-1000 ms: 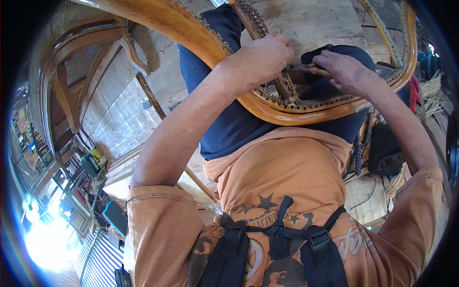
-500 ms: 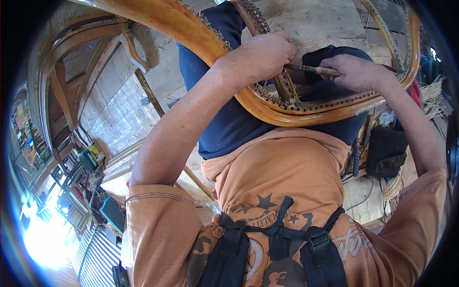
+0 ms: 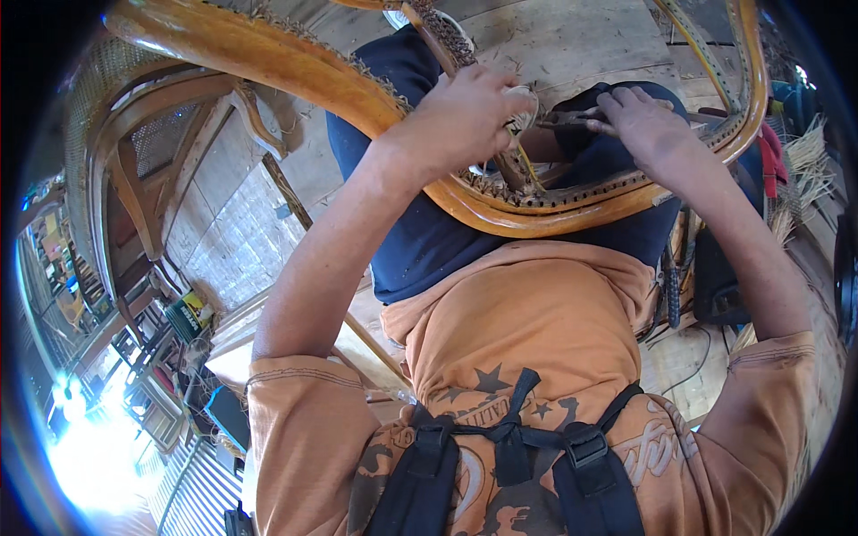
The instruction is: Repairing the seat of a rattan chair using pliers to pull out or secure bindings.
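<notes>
A curved, varnished wooden chair frame (image 3: 536, 217) lies across my lap, its inner edge lined with small holes and frayed cane bits. My left hand (image 3: 460, 121) is closed over the narrow wooden bar (image 3: 514, 168) that crosses the frame, its fingers bent around it. Toward the right, my right hand (image 3: 651, 134) grips a slim hand tool (image 3: 572, 116) with a wooden handle, thumb below and fingers above. The tool's tip points left, toward the bar, and its exact kind is unclear.
A chair with woven cane panels (image 3: 130, 179) stands at the left. Near it is a green and yellow can (image 3: 188, 314). Loose cane strands (image 3: 804, 179) and a red cloth (image 3: 770, 161) lie at the right. Scraps litter the plank floor (image 3: 545, 45).
The chair frame has shifted slightly left and up in view. My left hand has moved left and loosened its fingers. My right hand has lifted and spread its fingers over the tool, which has tilted.
</notes>
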Action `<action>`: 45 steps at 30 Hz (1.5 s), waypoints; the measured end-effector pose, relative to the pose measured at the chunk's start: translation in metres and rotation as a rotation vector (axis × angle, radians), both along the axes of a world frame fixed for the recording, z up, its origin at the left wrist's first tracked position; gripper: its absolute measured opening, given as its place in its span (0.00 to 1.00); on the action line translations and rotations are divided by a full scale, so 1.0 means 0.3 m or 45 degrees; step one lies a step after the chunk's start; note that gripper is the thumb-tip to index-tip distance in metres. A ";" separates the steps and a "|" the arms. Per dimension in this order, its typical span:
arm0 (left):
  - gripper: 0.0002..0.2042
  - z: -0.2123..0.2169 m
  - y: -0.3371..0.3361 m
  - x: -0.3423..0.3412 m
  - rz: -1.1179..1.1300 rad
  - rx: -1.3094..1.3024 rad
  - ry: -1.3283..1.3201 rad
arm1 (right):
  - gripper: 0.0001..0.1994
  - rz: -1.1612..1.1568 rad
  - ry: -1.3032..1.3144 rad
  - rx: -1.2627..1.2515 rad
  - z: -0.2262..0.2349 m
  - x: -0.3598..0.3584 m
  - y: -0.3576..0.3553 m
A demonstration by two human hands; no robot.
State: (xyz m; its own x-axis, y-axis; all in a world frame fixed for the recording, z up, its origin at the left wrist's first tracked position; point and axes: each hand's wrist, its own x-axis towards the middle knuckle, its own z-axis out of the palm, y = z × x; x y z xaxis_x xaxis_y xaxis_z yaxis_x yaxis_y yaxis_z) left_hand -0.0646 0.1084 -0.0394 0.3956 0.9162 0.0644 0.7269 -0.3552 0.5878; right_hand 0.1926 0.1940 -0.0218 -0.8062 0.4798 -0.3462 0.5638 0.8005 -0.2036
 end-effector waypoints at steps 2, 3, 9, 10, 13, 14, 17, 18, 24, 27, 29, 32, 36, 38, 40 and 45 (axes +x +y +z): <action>0.08 0.025 -0.037 0.002 -0.137 0.060 0.280 | 0.17 0.040 0.036 0.065 0.022 -0.015 -0.020; 0.08 0.025 -0.028 -0.007 -0.141 0.059 0.289 | 0.19 0.046 -0.099 -0.046 0.046 -0.021 -0.026; 0.06 0.039 0.013 -0.008 -0.099 -0.048 0.327 | 0.22 -0.022 0.089 -0.020 -0.024 -0.017 -0.071; 0.07 0.052 0.009 -0.006 -0.080 -0.079 0.379 | 0.21 -0.023 0.211 0.038 -0.034 -0.020 -0.083; 0.10 0.061 -0.005 -0.003 -0.091 -0.083 0.443 | 0.21 -0.016 0.235 0.090 -0.071 -0.031 -0.109; 0.12 0.057 -0.010 -0.004 -0.117 -0.056 0.454 | 0.21 -0.019 0.236 0.090 -0.069 -0.035 -0.114; 0.13 0.044 -0.017 -0.001 -0.110 0.046 0.373 | 0.20 -0.062 0.230 0.076 -0.061 -0.038 -0.125; 0.13 0.042 -0.015 -0.001 -0.113 0.047 0.373 | 0.19 -0.051 0.311 0.087 -0.059 -0.035 -0.124; 0.14 0.069 0.004 -0.002 -0.159 0.073 0.435 | 0.15 -0.126 0.302 0.115 -0.032 0.019 -0.099; 0.12 0.063 -0.008 -0.008 -0.159 0.087 0.415 | 0.15 -0.176 0.206 0.086 -0.028 0.021 -0.094; 0.09 0.075 -0.032 -0.006 -0.233 0.081 0.498 | 0.15 -0.180 0.194 0.037 -0.033 0.019 -0.103; 0.08 0.064 -0.008 -0.009 -0.222 0.100 0.446 | 0.16 -0.130 0.259 0.056 -0.055 0.004 -0.122; 0.08 0.074 0.019 -0.004 -0.273 -0.087 0.610 | 0.23 -0.144 0.311 0.021 -0.090 -0.022 -0.142; 0.07 0.074 0.008 -0.008 -0.254 -0.033 0.534 | 0.22 -0.161 0.306 0.037 -0.096 -0.036 -0.147; 0.07 0.078 0.000 0.000 -0.246 0.027 0.534 | 0.21 -0.189 0.321 -0.007 -0.101 -0.049 -0.149; 0.07 0.083 -0.002 0.010 -0.217 0.088 0.543 | 0.18 -0.189 0.352 0.123 -0.121 -0.080 -0.177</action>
State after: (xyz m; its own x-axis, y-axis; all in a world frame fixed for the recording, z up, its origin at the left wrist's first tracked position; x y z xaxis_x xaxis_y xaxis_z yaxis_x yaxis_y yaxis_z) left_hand -0.0615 0.1078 -0.0144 0.5446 0.8351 -0.0781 0.8264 -0.5184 0.2197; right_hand 0.1687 0.1409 -0.0581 -0.7819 0.6194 -0.0710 0.6100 0.7365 -0.2924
